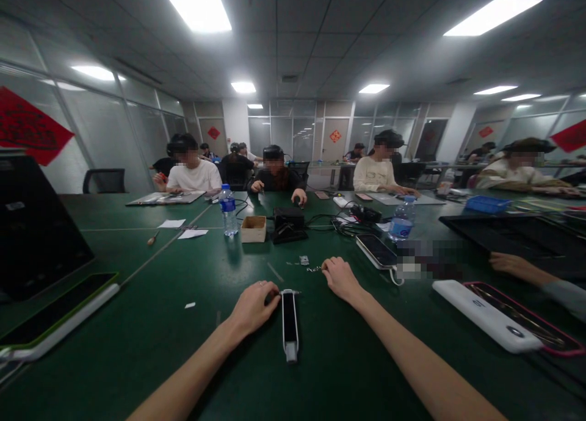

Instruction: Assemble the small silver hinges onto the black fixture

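My left hand (255, 307) rests on the green table with its fingers curled and pressed together. Its fingertips meet the far end of a slim black-and-silver device (290, 322), whose grey tip points toward me; what they pinch is hidden. My right hand (341, 277) lies farther forward, fingers bent down. At its fingertips is a thin, shiny chain-like metal piece (313, 269), which it seems to grip. Just beyond lies a small silvery metal part (304, 260), with tiny bits beside it.
A cardboard box (253, 230), a black stand (288, 226) and a water bottle (228, 210) stand ahead. A phone (376, 251), a white power bank (485, 316) and another person's hand (515, 267) are to the right. A laptop (36, 226) is at left. Several people sit opposite.
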Tool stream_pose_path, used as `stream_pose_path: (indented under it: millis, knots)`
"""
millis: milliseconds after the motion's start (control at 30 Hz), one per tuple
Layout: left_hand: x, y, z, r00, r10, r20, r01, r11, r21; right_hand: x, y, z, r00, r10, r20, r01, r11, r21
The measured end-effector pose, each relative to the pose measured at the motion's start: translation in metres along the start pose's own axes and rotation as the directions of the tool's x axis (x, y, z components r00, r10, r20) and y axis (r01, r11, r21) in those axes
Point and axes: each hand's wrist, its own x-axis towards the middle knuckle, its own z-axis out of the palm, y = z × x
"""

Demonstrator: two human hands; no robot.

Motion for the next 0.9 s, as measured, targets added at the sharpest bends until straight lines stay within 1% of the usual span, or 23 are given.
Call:
stream_pose_path:
  millis: [167,333,433,500,633,900]
  knots:
    - [-0.0008,0.001,-0.0015,1.0,-0.006,0.008,0.006,1.0,-0.01,0.0007,0.0031,0.0047,1.0,-0.014,-0.025,0.015,0.998,0.059]
    - [-0.0006,0.0017,-0.0019,1.0,-0.011,0.011,0.011,1.0,-0.015,0.001,0.0049,0.0065,1.0,-0.005,-0.022,0.006,0.999,0.05]
    - [-0.0005,0.0008,-0.0006,1.0,0.002,-0.004,-0.002,1.0,-0.011,0.0022,0.0056,0.0074,0.999,-0.012,-0.052,0.013,0.999,0.036]
    - [-0.0007,0.0002,0.0002,1.0,0.006,-0.008,-0.007,1.0,-0.014,0.0039,0.0054,0.0084,0.997,-0.038,-0.073,0.04,0.999,0.031]
    - [-0.0013,0.0013,-0.0002,1.0,0.0,-0.001,0.0,1.0,-0.023,0.0077,0.0036,0.01,0.993,-0.11,-0.036,0.11,0.994,0.007]
    - [-0.0008,0.0058,-0.004,1.0,-0.028,0.004,0.028,0.999,-0.019,0.0089,0.0019,0.0067,0.994,-0.105,-0.01,0.105,0.994,-0.001]
